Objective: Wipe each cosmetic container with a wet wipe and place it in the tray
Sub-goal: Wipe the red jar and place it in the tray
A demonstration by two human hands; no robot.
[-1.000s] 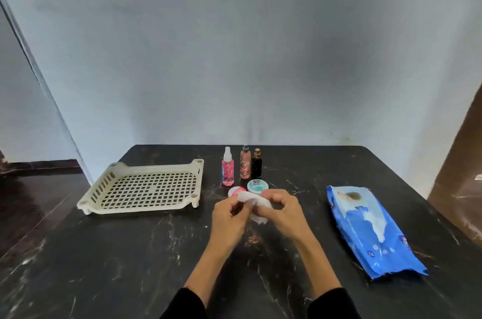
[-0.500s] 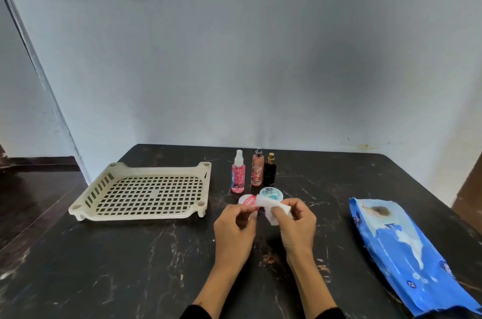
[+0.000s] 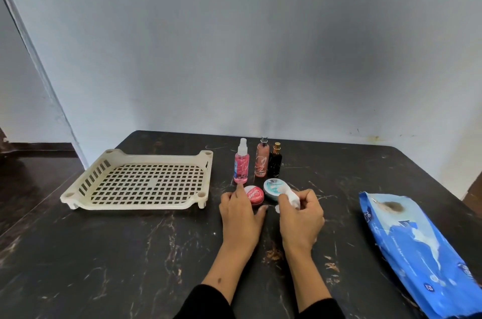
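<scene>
On the dark counter (image 3: 104, 253), just right of the bare tray (image 3: 140, 183), the left hand (image 3: 241, 217) curls round the red jar (image 3: 254, 194), while the right hand (image 3: 300, 214) pinches a bunched wet wipe (image 3: 288, 196) over the teal jar (image 3: 271, 188). The three upright bottles (image 3: 261, 159) stand just beyond; I judge a careless lift or swipe could topple them.

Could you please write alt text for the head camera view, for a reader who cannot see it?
A person's left hand grips a red jar on a dark table while the right hand holds a crumpled white wipe. Behind stand a teal jar and three small bottles; a cream slotted tray sits left, a blue wipes pack right.
</scene>
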